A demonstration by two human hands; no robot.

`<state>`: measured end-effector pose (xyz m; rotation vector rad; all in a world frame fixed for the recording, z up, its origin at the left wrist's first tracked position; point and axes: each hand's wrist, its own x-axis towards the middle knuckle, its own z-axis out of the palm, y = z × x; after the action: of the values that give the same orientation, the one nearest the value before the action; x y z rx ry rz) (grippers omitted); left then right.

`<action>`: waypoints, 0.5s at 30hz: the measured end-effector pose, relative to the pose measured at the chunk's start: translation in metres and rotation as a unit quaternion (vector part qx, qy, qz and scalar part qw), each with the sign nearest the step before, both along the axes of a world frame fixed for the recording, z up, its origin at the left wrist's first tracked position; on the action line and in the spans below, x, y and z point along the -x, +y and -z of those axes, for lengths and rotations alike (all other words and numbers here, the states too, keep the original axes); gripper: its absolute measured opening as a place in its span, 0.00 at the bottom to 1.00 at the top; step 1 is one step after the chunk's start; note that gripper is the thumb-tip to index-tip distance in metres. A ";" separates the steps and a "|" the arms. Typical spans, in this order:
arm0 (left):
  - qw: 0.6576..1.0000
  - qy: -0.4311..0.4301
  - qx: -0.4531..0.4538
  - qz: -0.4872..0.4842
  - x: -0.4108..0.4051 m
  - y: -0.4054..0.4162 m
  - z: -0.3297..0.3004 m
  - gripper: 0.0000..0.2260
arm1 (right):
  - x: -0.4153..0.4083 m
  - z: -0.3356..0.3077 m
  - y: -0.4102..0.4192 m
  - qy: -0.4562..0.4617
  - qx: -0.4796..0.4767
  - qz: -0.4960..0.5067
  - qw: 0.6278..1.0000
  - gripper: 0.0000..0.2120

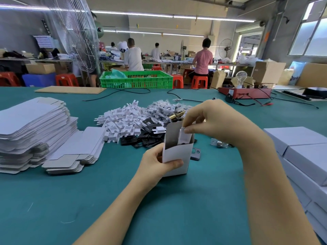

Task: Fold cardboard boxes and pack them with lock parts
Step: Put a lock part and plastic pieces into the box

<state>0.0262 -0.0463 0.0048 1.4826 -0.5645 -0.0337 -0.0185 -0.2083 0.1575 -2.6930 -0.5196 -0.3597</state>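
One box point(177, 156) folded, left hand point(157, 163) gripping it, right hand point(203, 119) pinching in a white part point(184, 137) — flat blanks point(31, 128) and loose parts point(134, 121) remain.

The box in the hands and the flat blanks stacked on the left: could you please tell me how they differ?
The box is folded up and stands open-topped; the blanks lie flat and unfolded. The box is single, gripped by the left hand while the right hand pinches a white part into it; the blanks are piled, untouched. Both are white card with grey insides.
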 end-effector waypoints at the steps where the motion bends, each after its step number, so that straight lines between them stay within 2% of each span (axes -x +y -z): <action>1: 1.000 -0.006 -0.004 -0.011 0.000 -0.001 0.001 0.16 | 0.002 -0.002 -0.002 -0.001 -0.004 0.001 1.000 0.04; 4: 0.999 -0.009 -0.009 -0.032 0.002 -0.003 0.001 0.14 | 0.008 -0.008 -0.007 -0.005 -0.017 -0.002 1.000 0.05; 9: 1.000 0.008 0.003 -0.020 0.000 -0.003 0.000 0.17 | 0.007 -0.007 -0.006 -0.026 0.020 0.018 0.999 0.03; 15: 0.999 0.033 0.010 -0.015 -0.002 -0.002 0.000 0.17 | -0.005 0.004 0.006 0.015 0.075 0.027 0.997 0.03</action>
<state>0.0277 -0.0482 0.0052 1.4647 -0.4884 -0.0525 -0.0136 -0.2027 0.1534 -2.8572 -0.4843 -0.3054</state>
